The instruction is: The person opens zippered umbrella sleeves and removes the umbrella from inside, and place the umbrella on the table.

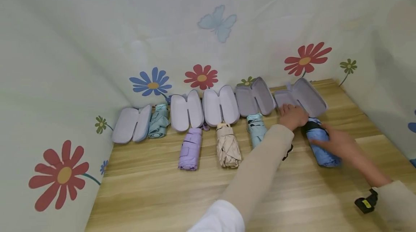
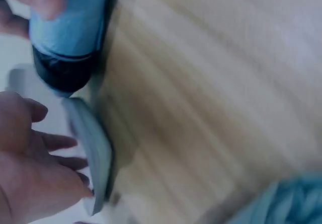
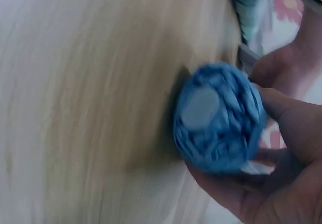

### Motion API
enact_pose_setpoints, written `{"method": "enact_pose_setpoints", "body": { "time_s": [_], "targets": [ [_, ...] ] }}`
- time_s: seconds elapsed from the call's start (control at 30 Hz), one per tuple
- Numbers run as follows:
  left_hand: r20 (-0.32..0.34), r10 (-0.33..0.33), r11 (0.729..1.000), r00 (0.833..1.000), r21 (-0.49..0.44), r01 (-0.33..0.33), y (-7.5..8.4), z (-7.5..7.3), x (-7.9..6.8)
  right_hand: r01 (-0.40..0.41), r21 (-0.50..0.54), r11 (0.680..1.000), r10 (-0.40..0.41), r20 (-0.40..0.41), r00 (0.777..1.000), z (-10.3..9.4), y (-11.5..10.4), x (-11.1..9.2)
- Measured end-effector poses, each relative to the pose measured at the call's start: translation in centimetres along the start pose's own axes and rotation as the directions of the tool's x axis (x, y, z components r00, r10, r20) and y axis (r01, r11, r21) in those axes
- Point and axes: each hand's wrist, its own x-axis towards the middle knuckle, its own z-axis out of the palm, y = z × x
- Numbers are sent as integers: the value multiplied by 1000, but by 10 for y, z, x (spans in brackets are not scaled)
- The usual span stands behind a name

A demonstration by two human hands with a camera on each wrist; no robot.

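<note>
At the right of the head view, my right hand (image 1: 345, 144) grips a folded blue umbrella (image 1: 320, 147) with a black band, thumb and fingers on opposite sides. The right wrist view shows the end of this blue umbrella (image 3: 234, 118), the hand (image 3: 294, 158) wrapped around it. My left hand (image 1: 294, 116) reaches into the open rightmost grey case (image 1: 310, 96), just behind the umbrella. In the left wrist view, the left hand's (image 2: 37, 171) loosely bent fingers touch the inside of the case (image 2: 98, 153); the umbrella (image 2: 75, 27) points toward it.
More open cases stand in a row along the back wall, including a grey one (image 1: 256, 96) and a white one (image 1: 221, 105). Folded umbrellas lie before or between them: light blue (image 1: 256, 131), beige (image 1: 228, 149), purple (image 1: 190, 150), green (image 1: 159, 122). Flowered cloth walls enclose the wooden table (image 1: 156, 192).
</note>
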Motion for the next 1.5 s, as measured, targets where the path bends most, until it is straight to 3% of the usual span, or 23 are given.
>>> {"method": "enact_pose_setpoints", "body": {
  "time_s": [0.13, 0.2, 0.37, 0.5, 0.63, 0.77, 0.97, 1.23, 1.5],
  "targets": [
    [20, 113, 989, 993, 94, -114, 4, -13, -11, 2, 97, 995, -6, 39, 999, -23, 23, 1],
    [23, 141, 977, 990, 160, -143, 10, -13, -22, 25, 98, 995, -24, -12, 1000, -33, 33, 4],
    [5, 125, 950, 992, 287, -121, 28, 2, -58, 124, 18, 992, -117, -226, 967, -47, 41, 14],
    [-18, 54, 952, 998, 303, -46, 36, 18, -70, 152, -11, 988, -148, -299, 943, -49, 34, 20],
    [-57, 37, 966, 998, 256, -22, 41, 28, -63, 154, 1, 988, -146, -304, 941, -53, 31, 22],
    [-69, 50, 973, 996, 228, -33, 38, 27, -55, 162, -1, 987, -155, -305, 940, -54, 30, 23],
    [-51, 59, 978, 997, 201, -48, 18, 14, -44, 134, -4, 991, -130, -274, 953, -49, 35, 24],
    [-47, 70, 981, 996, 186, -60, -8, -2, -33, 127, 8, 992, -119, -287, 950, -38, 39, 24],
    [-13, 57, 974, 998, 219, -53, -1, -2, -24, 153, 11, 988, -142, -318, 938, -38, 39, 25]
  ]
}}
